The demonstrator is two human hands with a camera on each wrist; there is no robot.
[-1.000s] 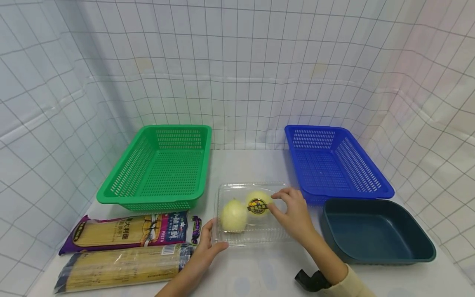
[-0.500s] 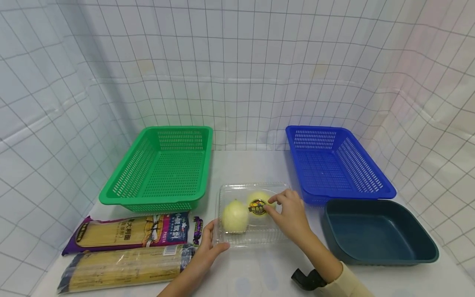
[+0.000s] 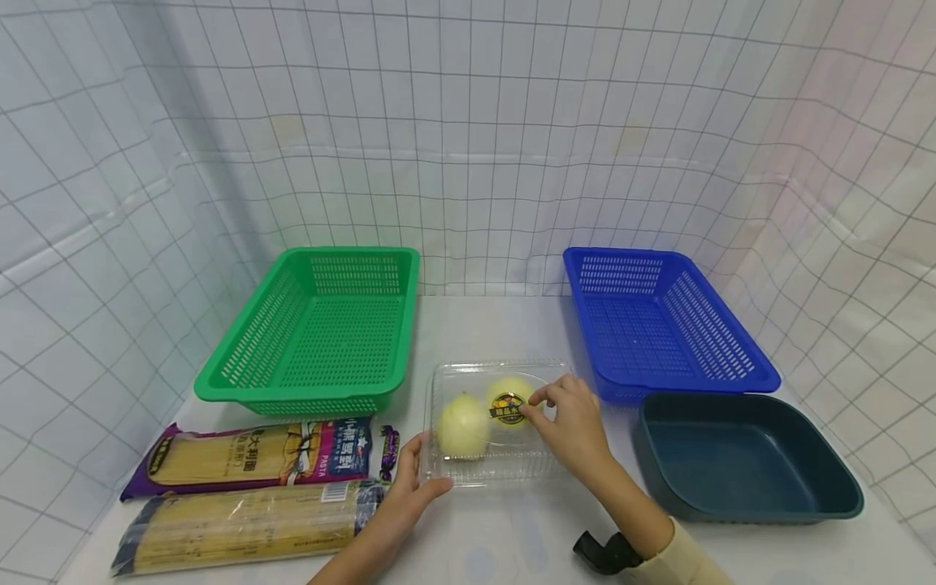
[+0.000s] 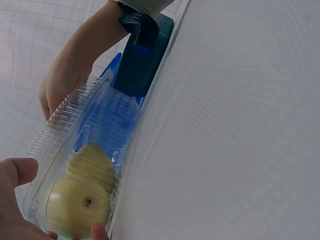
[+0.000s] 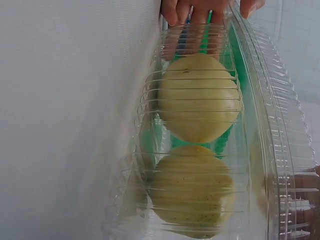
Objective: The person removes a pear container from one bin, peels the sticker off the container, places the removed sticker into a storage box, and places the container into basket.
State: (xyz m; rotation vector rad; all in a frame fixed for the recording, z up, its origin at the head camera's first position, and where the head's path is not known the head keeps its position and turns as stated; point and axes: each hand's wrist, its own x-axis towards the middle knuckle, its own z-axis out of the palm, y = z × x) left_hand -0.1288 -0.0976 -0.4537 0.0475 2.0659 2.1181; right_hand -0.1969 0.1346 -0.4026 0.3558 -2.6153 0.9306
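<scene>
A clear plastic clamshell box (image 3: 504, 463) lies on the white table (image 3: 490, 325) with two pale yellow round fruits (image 3: 463, 424) inside; the farther one carries a dark round sticker (image 3: 509, 408). My left hand (image 3: 431, 465) grips the box's near left corner, thumb on top. My right hand (image 3: 539, 405) rests on the lid at the right, its curled fingertips pinching the plastic beside the sticker. In the right wrist view both fruits (image 5: 199, 97) show through the ribbed box wall (image 5: 260, 100), with left fingertips (image 5: 200, 7) at the far end. The left wrist view shows my thumb (image 4: 15, 175) by the box (image 4: 85, 125).
An empty green basket (image 3: 292, 396) stands at the back left and an empty blue basket (image 3: 687, 386) at the back right. A dark teal tub (image 3: 753, 510) sits right of the box. Two long pasta packs (image 3: 249, 455) (image 3: 241, 528) lie at the front left. Grid-patterned cloth walls enclose the table.
My right fingertips have crept slightly left and nearer on the lid, toward the sticker. The left hand and the box stay in place.
</scene>
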